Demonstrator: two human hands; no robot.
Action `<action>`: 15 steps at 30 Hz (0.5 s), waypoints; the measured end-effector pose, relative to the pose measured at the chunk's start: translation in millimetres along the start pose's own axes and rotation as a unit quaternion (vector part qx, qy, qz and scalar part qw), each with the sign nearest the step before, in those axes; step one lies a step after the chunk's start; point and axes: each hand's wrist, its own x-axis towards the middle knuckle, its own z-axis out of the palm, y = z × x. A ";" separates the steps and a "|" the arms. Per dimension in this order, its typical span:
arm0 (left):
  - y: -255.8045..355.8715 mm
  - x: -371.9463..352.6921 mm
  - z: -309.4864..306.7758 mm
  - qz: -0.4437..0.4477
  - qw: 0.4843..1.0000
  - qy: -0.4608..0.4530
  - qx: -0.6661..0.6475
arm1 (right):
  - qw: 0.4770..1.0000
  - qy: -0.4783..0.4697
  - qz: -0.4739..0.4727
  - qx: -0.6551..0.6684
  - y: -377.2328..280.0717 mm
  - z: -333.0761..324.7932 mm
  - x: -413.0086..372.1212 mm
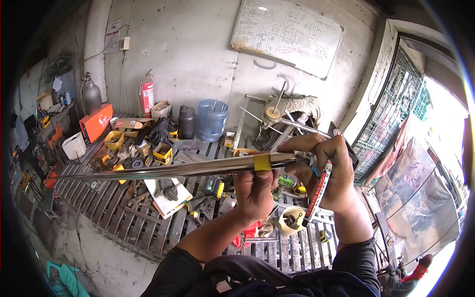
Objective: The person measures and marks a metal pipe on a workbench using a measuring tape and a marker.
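Steadying the yellow band (262, 162) on the pipe (198, 169), seemingly: left hand (255, 193) grasping both, right hand (332, 163) clutching a marker (320, 190) beside the pipe's end; next likely calls for stillness.

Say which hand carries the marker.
The right hand has the white marker tucked against it; the left hand grips the shiny metal tube, with no marker showing.
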 end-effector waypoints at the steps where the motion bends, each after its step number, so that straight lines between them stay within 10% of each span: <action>1: -0.2 -0.1 0.9 0.002 1.000 0.005 0.002 | 1.000 0.000 -0.006 0.000 0.6 -0.3 0.0; 15: -2.6 2.4 9.9 0.035 0.997 0.055 0.031 | 1.000 0.008 0.008 0.010 9.8 -0.4 -0.8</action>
